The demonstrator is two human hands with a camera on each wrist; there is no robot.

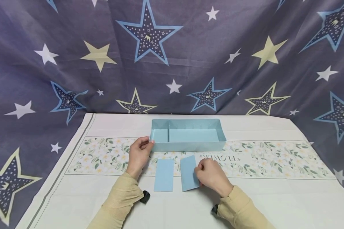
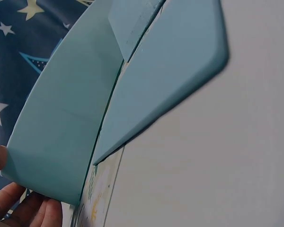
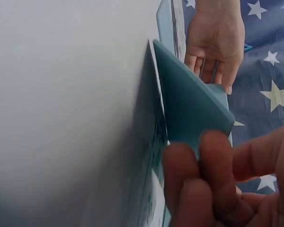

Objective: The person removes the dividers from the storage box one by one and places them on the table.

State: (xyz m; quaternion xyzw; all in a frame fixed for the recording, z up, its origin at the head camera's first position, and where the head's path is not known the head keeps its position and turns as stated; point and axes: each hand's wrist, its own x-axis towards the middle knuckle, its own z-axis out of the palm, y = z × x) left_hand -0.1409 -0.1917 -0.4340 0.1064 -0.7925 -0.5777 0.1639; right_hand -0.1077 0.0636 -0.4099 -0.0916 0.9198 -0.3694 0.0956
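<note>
A light blue open box (image 1: 189, 147) with one upright divider (image 1: 168, 131) stands on the table. At its front left corner my left hand (image 1: 139, 155) grips it, the thumb at the rim and the fingers along the left end. In front of the box lies a flat blue rectangular panel (image 1: 164, 175). To its right is a second blue panel (image 1: 189, 173), its right edge lifted off the table. My right hand (image 1: 213, 176) holds that raised edge, fingers curled. The right wrist view shows this tilted panel (image 3: 189, 94) close to the fingertips (image 3: 215, 146).
A white cloth (image 1: 117, 127) with a floral printed band (image 1: 269, 159) covers the table. Behind it hangs a dark curtain (image 1: 177, 66) patterned with stars. Black bands (image 1: 145, 197) show at both sleeves.
</note>
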